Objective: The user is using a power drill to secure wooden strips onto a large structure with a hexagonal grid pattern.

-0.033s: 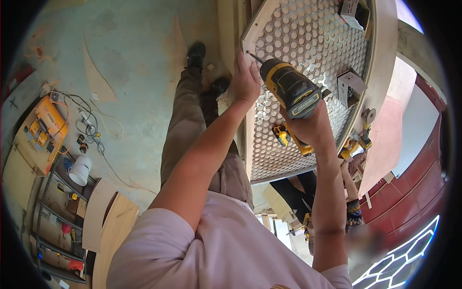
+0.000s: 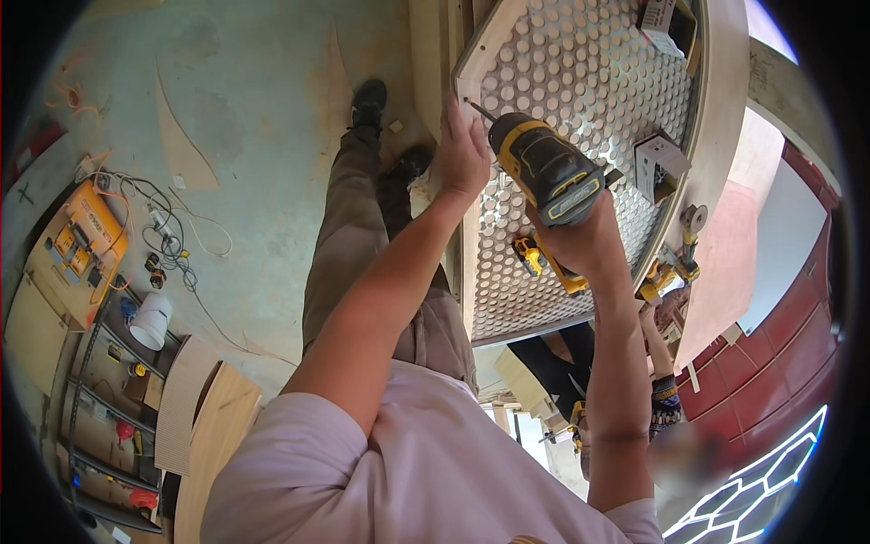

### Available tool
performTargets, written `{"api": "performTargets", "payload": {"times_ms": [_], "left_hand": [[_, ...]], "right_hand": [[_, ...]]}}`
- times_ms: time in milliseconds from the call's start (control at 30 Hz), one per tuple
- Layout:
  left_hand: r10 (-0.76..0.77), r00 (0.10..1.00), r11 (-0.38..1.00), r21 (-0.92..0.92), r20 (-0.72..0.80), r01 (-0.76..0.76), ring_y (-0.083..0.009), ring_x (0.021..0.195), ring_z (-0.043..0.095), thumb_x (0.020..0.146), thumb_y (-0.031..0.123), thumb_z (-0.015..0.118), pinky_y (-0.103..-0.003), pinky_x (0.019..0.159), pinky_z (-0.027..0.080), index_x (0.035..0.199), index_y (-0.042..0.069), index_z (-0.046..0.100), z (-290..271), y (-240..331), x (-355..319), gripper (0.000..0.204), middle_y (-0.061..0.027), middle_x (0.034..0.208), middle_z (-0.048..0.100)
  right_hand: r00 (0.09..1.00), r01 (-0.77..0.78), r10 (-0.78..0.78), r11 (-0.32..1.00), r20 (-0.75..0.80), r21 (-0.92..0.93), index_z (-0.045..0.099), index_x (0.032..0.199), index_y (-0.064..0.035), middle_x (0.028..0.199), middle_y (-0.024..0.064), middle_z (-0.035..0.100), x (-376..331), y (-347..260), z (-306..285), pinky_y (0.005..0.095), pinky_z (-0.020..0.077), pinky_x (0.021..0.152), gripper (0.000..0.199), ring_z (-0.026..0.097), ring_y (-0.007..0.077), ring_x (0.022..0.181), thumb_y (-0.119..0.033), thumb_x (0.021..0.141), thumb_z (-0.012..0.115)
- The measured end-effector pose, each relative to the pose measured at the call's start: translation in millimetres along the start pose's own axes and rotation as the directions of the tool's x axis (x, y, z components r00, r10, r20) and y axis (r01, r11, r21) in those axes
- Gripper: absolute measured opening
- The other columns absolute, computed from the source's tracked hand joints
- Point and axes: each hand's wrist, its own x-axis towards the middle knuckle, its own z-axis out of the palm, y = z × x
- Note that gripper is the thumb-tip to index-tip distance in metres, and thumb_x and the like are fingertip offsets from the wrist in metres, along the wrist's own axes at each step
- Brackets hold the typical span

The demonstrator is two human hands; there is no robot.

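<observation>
My right hand (image 2: pixel 584 238) is wrapped round the grip of a black and yellow cordless drill (image 2: pixel 548 166). Its thin bit slants toward the pale wooden rim (image 2: pixel 472 74) of a large panel, close to a small dark spot there; whether the bit touches is unclear. At the rim's left edge, just below the bit's tip, is my left hand (image 2: pixel 462 156). Its fingers lie along the outer side and the thumb over the top, gripping the edge. Inside the rim, the panel's face (image 2: pixel 535 82) is covered with rows of round discs.
On the panel lie a yellow and black tool (image 2: pixel 528 256) and an open small box (image 2: pixel 660 168). An angle grinder (image 2: pixel 692 227) rests at its right side. Another person's arm (image 2: pixel 660 344) is beyond my right forearm. Cables (image 2: pixel 186 240) and an orange case (image 2: pixel 93 238) are on the left.
The drill and my right hand have shifted very slightly; the bit stays close to the same spot on the rim. My left hand keeps its place.
</observation>
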Motion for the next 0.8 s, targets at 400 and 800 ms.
{"api": "performTargets", "payload": {"times_ms": [400,800], "left_hand": [[0.06,0.997,0.997,0.042,-0.046,-0.058,-0.0522,0.126,0.054,0.104,0.017,0.049,-0.049,0.1,0.051,0.153,-0.009,0.026,6,-8,-4,0.06,-0.0369,0.147,0.042],[0.034,0.999,0.999,0.038,-0.038,-0.033,-0.0519,0.128,0.053,0.104,0.019,0.05,-0.048,0.101,0.052,0.152,-0.009,0.029,4,-9,-6,0.059,-0.0369,0.148,0.042]], "right_hand": [[0.992,-0.052,0.068,0.987,-0.106,0.153,0.065,0.111,0.003,0.091,0.0095,0.072,-9,-6,22,0.0335,0.0565,0.07,0.03,0.07,0.0185,0.077,-0.004,0.083,0.071],[0.993,-0.064,0.07,0.996,-0.095,0.066,0.065,0.116,0.0018,0.097,0.0124,0.074,-4,-6,6,0.0355,0.0569,0.075,0.035,0.071,0.0206,0.082,-0.007,0.083,0.073]]}}
